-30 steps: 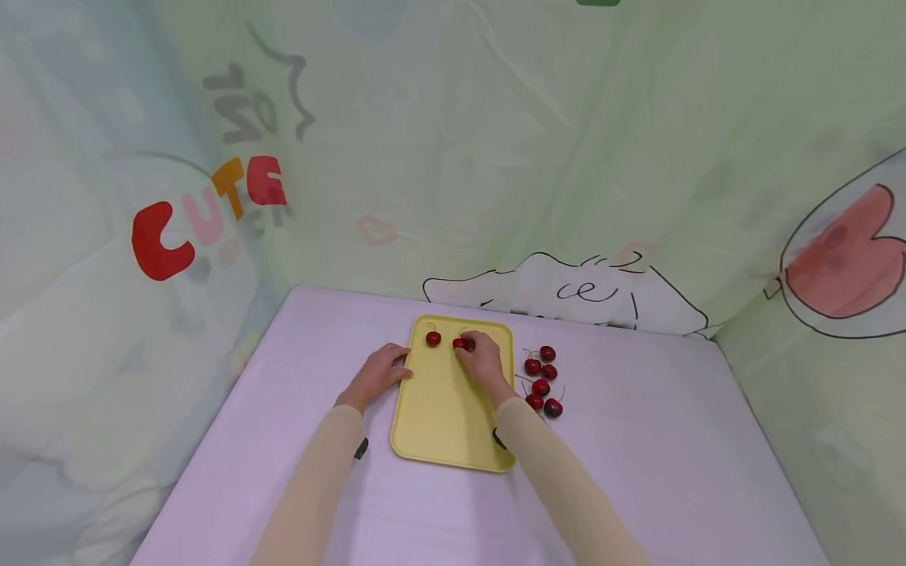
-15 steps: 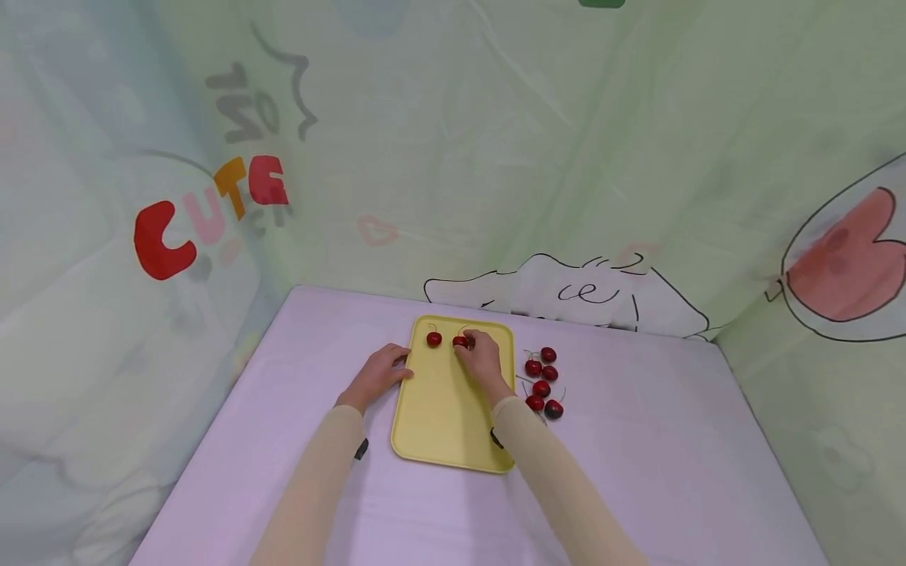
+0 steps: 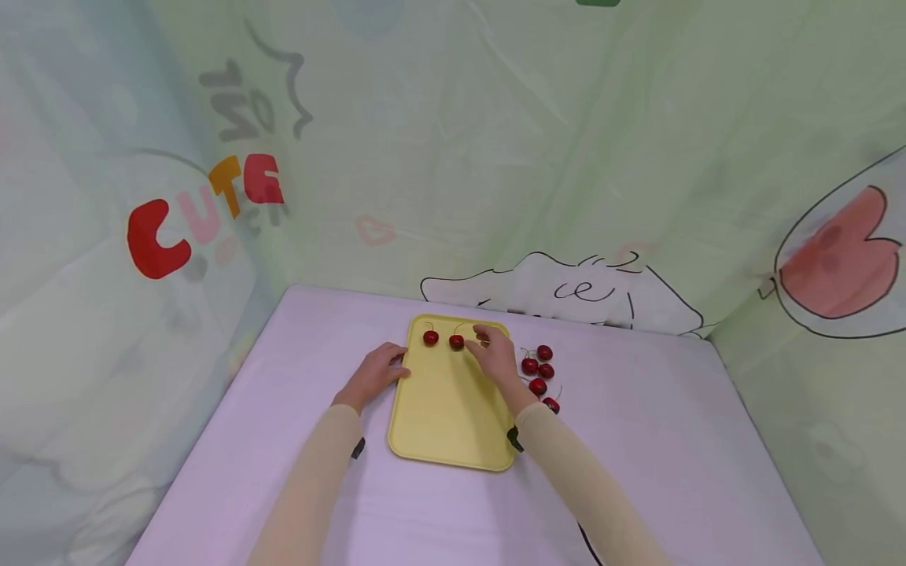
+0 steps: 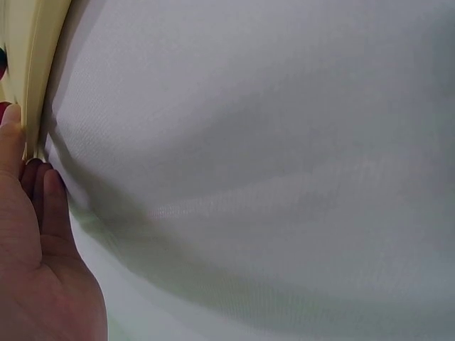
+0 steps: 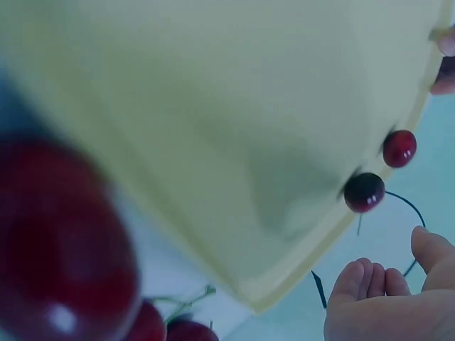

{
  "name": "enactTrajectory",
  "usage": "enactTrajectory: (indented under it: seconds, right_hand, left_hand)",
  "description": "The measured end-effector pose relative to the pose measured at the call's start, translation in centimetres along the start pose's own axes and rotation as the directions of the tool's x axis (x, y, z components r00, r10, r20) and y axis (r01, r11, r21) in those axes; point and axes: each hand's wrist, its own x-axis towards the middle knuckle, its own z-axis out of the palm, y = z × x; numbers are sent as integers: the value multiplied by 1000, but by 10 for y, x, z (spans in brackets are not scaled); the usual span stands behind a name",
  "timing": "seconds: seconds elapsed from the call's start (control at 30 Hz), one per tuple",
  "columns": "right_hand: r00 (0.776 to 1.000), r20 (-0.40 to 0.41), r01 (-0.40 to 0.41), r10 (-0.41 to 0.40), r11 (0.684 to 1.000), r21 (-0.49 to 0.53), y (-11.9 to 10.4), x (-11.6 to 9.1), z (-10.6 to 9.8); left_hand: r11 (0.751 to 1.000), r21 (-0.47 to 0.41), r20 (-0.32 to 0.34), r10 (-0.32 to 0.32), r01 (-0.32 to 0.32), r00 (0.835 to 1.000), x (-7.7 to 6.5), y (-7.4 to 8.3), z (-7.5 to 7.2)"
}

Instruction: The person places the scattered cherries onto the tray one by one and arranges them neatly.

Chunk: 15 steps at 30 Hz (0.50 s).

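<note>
On the yellow tray two cherries with stems stand side by side near the far rim: a left cherry and a right cherry. Just right of the second one, my right hand has its thumb and fingers spread apart and holds nothing; the right wrist view shows a gap between this hand and the nearer cherry. My left hand rests its thumb and fingertips against the tray's left rim. In the left wrist view its fingers look fairly straight at the tray edge.
Several loose cherries lie on the pale lilac tabletop right of the tray, partly behind my right forearm. One cherry looms close in the right wrist view. A printed curtain hangs behind the table.
My right hand has let go of the second cherry and shifted slightly right, its fingers opening. That cherry stays on the tray. The left hand keeps its place at the rim.
</note>
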Motion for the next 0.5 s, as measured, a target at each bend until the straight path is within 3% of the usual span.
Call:
enactTrajectory:
  seconds: [0.2, 0.5]
  right_hand:
    - [1000, -15, 8, -8, 1000, 20, 5, -6, -28]
    - [994, -58, -93, 94, 995, 29, 22, -23, -72]
  left_hand:
    - [1000, 0, -6, -5, 5, 1000, 0, 2, -2]
    - [1000, -3, -15, 2, -2, 1000, -1, 2, 1]
